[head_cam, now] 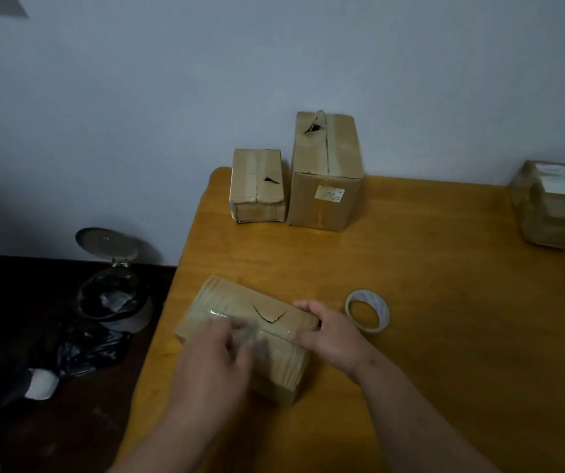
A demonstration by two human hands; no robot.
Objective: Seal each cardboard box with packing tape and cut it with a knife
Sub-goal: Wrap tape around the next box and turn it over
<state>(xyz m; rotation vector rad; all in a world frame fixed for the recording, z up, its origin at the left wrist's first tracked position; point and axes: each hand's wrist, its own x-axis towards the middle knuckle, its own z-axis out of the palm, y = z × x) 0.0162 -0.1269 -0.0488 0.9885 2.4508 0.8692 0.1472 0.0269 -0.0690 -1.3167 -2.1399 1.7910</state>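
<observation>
A small cardboard box [226, 302] lies near the left front of the wooden table [444, 285], with a curved tear in its top and clear tape along its seam. My left hand [212, 360] lies over the taped seam, its fingers blurred and touching the tape. My right hand [328, 332] grips the box's right end, thumb on top. A roll of clear packing tape [368, 310] lies flat just right of that hand. No knife is visible.
Two more cardboard boxes stand at the table's back edge: a small one [257, 186] and a taller one [325, 175], both torn on top. Taped parcels [554, 206] sit at the far right. An open bin [114, 295] and black bags are on the floor at left.
</observation>
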